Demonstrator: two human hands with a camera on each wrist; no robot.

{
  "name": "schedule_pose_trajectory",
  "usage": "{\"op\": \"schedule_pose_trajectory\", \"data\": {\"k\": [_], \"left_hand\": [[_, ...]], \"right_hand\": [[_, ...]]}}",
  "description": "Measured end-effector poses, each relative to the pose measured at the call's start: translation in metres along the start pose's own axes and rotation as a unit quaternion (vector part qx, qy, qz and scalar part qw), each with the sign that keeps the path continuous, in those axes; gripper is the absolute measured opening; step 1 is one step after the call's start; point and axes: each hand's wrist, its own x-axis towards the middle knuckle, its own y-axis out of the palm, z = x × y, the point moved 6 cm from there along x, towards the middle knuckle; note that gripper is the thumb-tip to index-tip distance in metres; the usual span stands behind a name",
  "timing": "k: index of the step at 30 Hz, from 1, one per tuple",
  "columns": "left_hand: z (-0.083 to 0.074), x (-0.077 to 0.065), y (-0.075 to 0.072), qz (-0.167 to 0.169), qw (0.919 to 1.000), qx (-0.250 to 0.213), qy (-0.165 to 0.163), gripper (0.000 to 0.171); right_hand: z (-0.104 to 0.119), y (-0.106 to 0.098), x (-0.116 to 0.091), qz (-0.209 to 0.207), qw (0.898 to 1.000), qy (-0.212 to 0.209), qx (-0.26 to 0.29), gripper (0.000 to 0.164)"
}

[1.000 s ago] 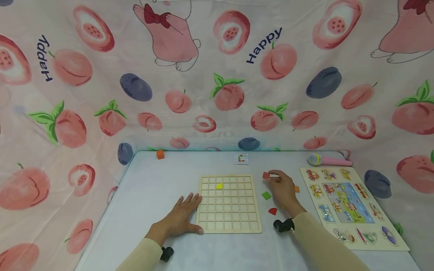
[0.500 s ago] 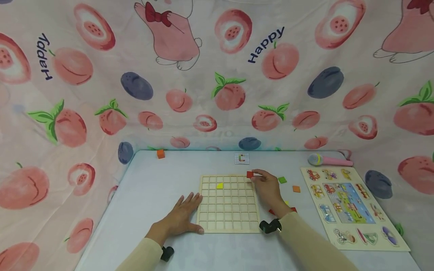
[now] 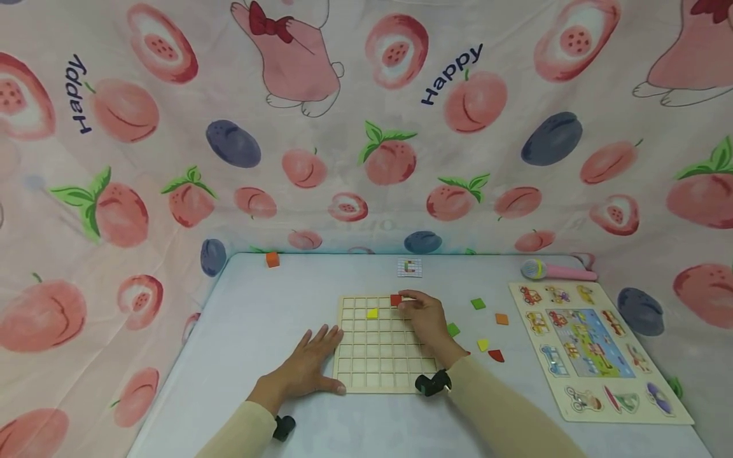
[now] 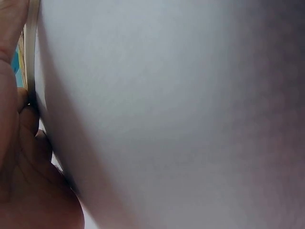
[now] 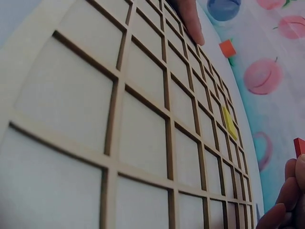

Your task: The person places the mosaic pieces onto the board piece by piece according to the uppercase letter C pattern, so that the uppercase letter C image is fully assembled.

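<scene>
A wooden grid board (image 3: 378,363) lies on the table, with one yellow square tile (image 3: 372,313) in a cell of its second row. My right hand (image 3: 425,321) pinches a red square tile (image 3: 396,300) over the board's top row, right of the yellow tile. In the right wrist view that red tile (image 5: 299,146) shows at the right edge above the fingertips. My left hand (image 3: 309,361) lies flat with fingers spread, its fingertips and thumb at the board's left edge. The left wrist view shows part of this hand (image 4: 33,191) beside the board's edge.
Right of the board lie green tiles (image 3: 478,304), an orange tile (image 3: 501,319), a yellow tile (image 3: 483,345) and a red quarter-round piece (image 3: 496,356). Farther right are a vehicle puzzle board (image 3: 595,343) and toy microphone (image 3: 558,270). A pattern card (image 3: 409,267) and orange cube (image 3: 272,259) sit behind.
My right hand has carried the red tile leftward from beside the board to over its top row. Loose pieces on the right have come into view. The left hand has stayed in place.
</scene>
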Motion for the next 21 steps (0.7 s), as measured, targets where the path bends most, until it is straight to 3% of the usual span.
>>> {"op": "schedule_pose_trajectory", "data": {"k": [9, 21], "left_hand": [[-0.003, -0.001, -0.001, -0.003, 0.9999, -0.005, 0.010, 0.122], [-0.002, -0.002, -0.001, -0.004, 0.9999, -0.002, 0.010, 0.121]], "right_hand": [[0.000, 0.010, 0.000, 0.001, 1.000, -0.012, 0.001, 0.028], [-0.005, 0.017, 0.006, 0.000, 0.999, -0.016, -0.045, 0.026]]}}
